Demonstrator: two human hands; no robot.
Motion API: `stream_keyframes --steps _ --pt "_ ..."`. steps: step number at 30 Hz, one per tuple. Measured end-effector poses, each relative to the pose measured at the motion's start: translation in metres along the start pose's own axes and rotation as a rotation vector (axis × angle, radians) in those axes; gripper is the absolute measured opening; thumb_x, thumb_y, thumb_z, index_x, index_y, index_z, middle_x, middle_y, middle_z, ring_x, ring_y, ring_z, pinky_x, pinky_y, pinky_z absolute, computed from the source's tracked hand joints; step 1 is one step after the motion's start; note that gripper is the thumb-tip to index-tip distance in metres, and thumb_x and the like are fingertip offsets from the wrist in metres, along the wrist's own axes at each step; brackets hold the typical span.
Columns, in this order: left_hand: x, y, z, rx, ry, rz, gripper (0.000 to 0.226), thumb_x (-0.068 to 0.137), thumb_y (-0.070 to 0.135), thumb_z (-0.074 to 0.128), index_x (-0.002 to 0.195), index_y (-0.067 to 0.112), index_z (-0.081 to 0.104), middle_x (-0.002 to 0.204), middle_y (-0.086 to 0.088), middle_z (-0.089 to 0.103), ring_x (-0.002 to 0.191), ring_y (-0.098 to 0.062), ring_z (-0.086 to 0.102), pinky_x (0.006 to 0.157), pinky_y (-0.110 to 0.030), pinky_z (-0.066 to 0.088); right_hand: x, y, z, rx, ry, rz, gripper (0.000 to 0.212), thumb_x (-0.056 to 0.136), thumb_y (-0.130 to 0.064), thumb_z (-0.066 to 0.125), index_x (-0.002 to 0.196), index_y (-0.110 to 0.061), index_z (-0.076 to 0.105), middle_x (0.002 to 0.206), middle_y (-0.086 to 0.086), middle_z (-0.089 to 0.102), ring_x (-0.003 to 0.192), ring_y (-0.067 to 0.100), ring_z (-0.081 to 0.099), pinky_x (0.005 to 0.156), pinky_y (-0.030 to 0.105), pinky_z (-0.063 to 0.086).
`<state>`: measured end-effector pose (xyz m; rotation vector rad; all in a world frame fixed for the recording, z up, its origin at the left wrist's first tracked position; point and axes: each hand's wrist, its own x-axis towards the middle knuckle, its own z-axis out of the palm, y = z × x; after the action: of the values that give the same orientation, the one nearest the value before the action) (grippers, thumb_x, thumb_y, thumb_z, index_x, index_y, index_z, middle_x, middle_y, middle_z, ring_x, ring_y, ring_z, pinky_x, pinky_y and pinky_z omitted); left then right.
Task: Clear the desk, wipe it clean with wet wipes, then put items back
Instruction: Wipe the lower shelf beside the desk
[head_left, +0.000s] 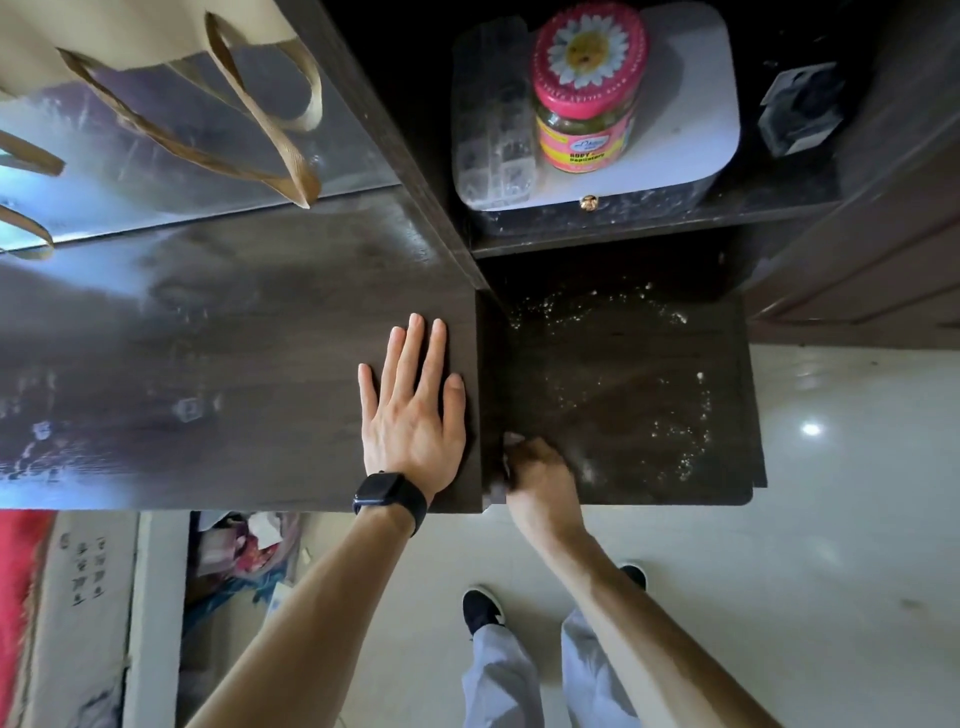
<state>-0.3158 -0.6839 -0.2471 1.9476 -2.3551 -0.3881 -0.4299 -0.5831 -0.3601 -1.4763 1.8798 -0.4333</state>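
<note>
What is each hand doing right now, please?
Left hand: open, flat on the desk.
Right hand: closed on a wipe, on the lower shelf.

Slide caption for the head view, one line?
Left hand rests flat on the desk top while the right hand presses a wet wipe onto the speckled lower shelf.

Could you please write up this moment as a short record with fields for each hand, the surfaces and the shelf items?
left hand: flat, palm down, fingers straight, on the desk top
watch: dark, on the left wrist
right hand: fingers curled round a whitish wipe, mostly hidden, at the lower board's near left corner
lower board: dark, flecked with white specks
shelf above: jar with pink daisy lid standing on a white box, next to a clear compartment case
desk top, far left: bag with tan handles
</note>
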Motion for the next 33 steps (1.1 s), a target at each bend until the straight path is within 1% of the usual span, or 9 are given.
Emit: stream_keyframes --steps 4,8,11,14,16,19,26,31,33 --pt "-0.001 0.0 -0.001 -0.012 0.001 -0.003 0.055 0.103 0.042 0.025 0.157 0.033 0.016 0.165 0.011 0.008 0.152 -0.008 -0.002 0.123 -0.049 0.004 -0.041 0.02 0.006 -0.177 0.077 -0.087 0.052 0.077 -0.008 0.039 0.121 -0.015 0.066 0.115 0.003 0.066 0.089 0.028 0.06 0.078 0.033 0.056" --pt "-0.001 0.0 -0.002 -0.008 -0.004 -0.008 0.056 0.103 0.042 0.024 0.157 0.034 0.015 0.166 0.011 0.007 0.152 -0.008 -0.002 0.123 -0.048 0.003 -0.026 0.042 -0.025 -0.329 0.274 0.085 0.049 0.079 -0.004 0.053 0.126 -0.013 0.064 0.103 0.007 0.064 0.086 0.031 0.054 0.07 0.04 0.05" --pt "0.0 0.0 -0.001 -0.004 0.003 -0.008 0.056 0.103 0.041 0.026 0.157 0.033 0.015 0.166 0.011 0.008 0.152 -0.008 -0.001 0.123 -0.049 0.004 -0.038 0.038 -0.011 -0.355 0.235 -0.093 0.053 0.085 -0.013 0.059 0.138 -0.014 0.056 0.128 0.008 0.061 0.118 0.032 0.055 0.089 0.045 0.045" --pt "-0.001 -0.001 0.001 -0.004 0.014 -0.004 0.055 0.104 0.039 0.028 0.157 0.033 0.016 0.165 0.01 0.009 0.152 -0.009 0.0 0.123 -0.049 0.005 -0.051 0.017 0.026 -0.301 0.082 -0.188 0.063 0.095 -0.02 0.047 0.154 -0.007 0.029 0.162 0.007 0.028 0.151 0.021 0.022 0.12 0.048 0.021" --pt "-0.002 -0.002 0.001 -0.005 0.014 0.003 0.054 0.105 0.039 0.028 0.157 0.033 0.017 0.165 0.01 0.01 0.152 -0.009 0.0 0.123 -0.049 0.005 -0.051 0.012 0.034 -0.302 0.042 -0.131 0.067 0.1 -0.031 0.04 0.157 -0.007 0.015 0.167 0.006 0.011 0.154 0.017 0.007 0.123 0.047 0.012" --pt "-0.001 -0.003 0.001 -0.01 0.014 0.007 0.054 0.105 0.04 0.027 0.157 0.033 0.016 0.166 0.009 0.01 0.153 -0.01 0.0 0.123 -0.05 0.004 -0.051 0.033 0.012 -0.381 0.0 -0.168 0.071 0.101 -0.041 0.036 0.158 -0.01 0.01 0.167 0.004 0.005 0.154 0.016 0.003 0.123 0.047 0.011" --pt "-0.001 -0.002 0.001 -0.014 0.021 0.005 0.054 0.105 0.04 0.026 0.157 0.032 0.016 0.166 0.01 0.009 0.153 -0.01 0.0 0.123 -0.049 0.003 -0.067 0.078 -0.017 -0.341 0.169 0.31 0.068 0.102 -0.043 0.019 0.158 -0.009 0.002 0.167 0.007 -0.004 0.154 0.019 -0.005 0.123 0.051 0.007" --pt "-0.002 -0.002 0.002 -0.013 0.028 0.013 0.054 0.105 0.04 0.026 0.157 0.033 0.016 0.166 0.01 0.01 0.153 -0.011 0.001 0.123 -0.049 0.003 -0.069 0.019 0.036 -0.341 -0.01 -0.159 0.067 0.103 -0.036 0.031 0.158 -0.011 0.005 0.167 0.003 -0.004 0.154 0.015 -0.005 0.122 0.048 0.013" --pt "-0.002 -0.002 0.002 -0.019 0.027 0.015 0.053 0.105 0.041 0.025 0.157 0.033 0.016 0.166 0.01 0.009 0.153 -0.011 0.0 0.124 -0.048 0.001 -0.067 0.033 0.026 -0.366 0.019 -0.162 0.064 0.103 -0.035 0.031 0.159 -0.012 0.007 0.167 0.001 -0.001 0.154 0.014 -0.002 0.121 0.048 0.018"
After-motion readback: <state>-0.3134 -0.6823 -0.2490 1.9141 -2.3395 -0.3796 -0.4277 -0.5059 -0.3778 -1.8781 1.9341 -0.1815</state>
